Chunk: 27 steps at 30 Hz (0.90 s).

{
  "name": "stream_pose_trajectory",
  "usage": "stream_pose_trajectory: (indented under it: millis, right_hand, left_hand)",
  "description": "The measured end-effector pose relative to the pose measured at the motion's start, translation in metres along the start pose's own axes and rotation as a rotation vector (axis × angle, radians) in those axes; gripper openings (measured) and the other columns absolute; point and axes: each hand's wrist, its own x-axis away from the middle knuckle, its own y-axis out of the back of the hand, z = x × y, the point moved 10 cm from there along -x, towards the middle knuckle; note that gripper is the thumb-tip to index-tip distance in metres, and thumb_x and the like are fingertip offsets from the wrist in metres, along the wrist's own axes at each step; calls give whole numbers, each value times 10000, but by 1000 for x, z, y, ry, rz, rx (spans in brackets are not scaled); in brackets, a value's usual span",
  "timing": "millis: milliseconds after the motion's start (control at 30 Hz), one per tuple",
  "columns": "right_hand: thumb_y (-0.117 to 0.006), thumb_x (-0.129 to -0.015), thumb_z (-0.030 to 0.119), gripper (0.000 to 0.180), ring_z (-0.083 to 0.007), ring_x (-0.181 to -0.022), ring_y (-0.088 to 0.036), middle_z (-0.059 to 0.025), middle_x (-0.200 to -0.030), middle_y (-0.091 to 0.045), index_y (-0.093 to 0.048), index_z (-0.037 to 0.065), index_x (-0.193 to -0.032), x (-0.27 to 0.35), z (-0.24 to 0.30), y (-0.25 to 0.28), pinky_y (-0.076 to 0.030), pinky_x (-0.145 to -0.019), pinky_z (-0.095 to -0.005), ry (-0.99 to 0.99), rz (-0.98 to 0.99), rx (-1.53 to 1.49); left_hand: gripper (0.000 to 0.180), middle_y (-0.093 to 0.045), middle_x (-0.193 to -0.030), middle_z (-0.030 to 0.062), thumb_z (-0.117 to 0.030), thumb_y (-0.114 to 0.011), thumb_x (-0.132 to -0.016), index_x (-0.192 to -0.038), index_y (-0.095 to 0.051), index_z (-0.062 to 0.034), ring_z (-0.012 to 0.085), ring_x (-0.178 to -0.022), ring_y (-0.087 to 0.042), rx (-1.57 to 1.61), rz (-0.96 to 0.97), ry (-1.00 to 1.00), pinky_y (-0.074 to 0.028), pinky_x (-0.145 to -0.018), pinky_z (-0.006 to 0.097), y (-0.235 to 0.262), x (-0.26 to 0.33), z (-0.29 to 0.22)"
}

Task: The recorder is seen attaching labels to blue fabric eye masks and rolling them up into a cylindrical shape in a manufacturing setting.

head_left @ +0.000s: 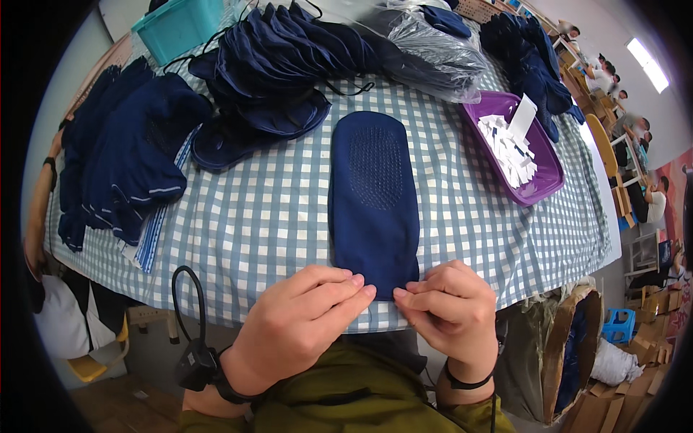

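A flat navy sock-like fabric piece point(375, 234) lies lengthwise on the checked tablecloth in front of me. Its far end is rounded and bears an oval patch of small dots. My left hand point(296, 325) pinches the left corner of its near edge between thumb and fingers. At the right corner of that edge, my right hand point(455, 307) has its fingers curled in a pinch too. The near edge sits close to the table's front, between the two hands.
A purple tray point(545, 180) of white paper slips stands to the right. Navy fabric items point(137, 144) are heaped at left, with a stack of navy pieces point(281, 65) behind. Clear plastic bag point(440, 58) and teal bin point(177, 32) are at the back. Another person's arm point(40, 202) reaches in at left.
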Motion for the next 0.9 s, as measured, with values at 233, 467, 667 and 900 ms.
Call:
stream_pose_trajectory:
  millis: [233,467,667,900]
  right_hand:
    - [-817,-731,26,118,-184,-619,-550,-22,-681,-556,-707,64,-742,3,1,-1,-441,-565,-314,-4,13,9]
    - [-805,-701,-9,145,-193,-662,-607,-34,-712,-600,-740,64,-808,1,5,-1,-473,-576,-301,-32,91,35]
    - [-773,-769,26,126,-196,-601,-600,-43,-692,-638,-749,62,-887,-6,16,29,-472,-539,-324,-84,-35,20]
    - [-725,-832,-4,60,-150,-553,-550,-48,-668,-601,-743,38,-871,-27,24,7,-391,-501,-280,-50,-56,-46]
  left_hand:
    - [163,-689,-808,45,14,-801,-698,-839,-751,-50,204,-786,-665,-25,-26,17,-558,-632,278,2,3,0]
    - [126,-680,-830,77,7,-732,-770,-896,-729,-3,233,-757,-635,-41,121,-8,-541,-659,299,-2,-6,-7]
    - [98,-714,-803,102,-102,-750,-800,-854,-735,-22,240,-705,-658,134,393,74,-528,-658,309,20,-26,-3]
    - [306,-617,-769,14,-268,-624,-957,-1052,-673,19,44,-580,-547,452,-212,324,-400,-502,172,141,-71,28]
